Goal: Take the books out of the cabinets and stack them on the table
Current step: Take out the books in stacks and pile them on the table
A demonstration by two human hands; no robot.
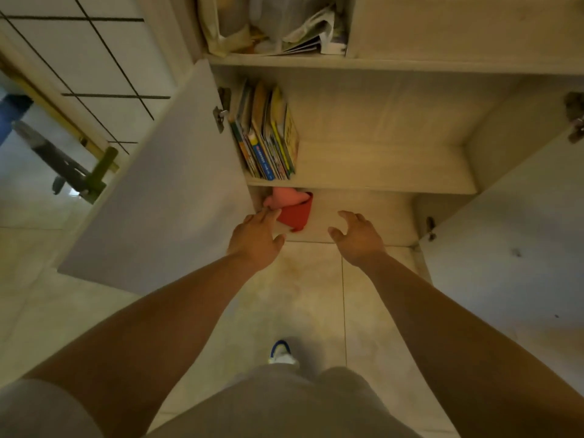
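Observation:
Several thin colourful books stand upright at the left end of the middle shelf of an open cabinet. On the bottom shelf below them lies a red object with a pink thing on it. My left hand reaches in at the bottom shelf, fingers apart, fingertips beside the red object's left edge. To its right, my right hand is open and holds nothing in front of the bottom shelf.
The left cabinet door and the right door stand open on either side of my arms. The top shelf holds bags and papers. Tiled floor and my shoe lie below. A mop-like tool stands at the left.

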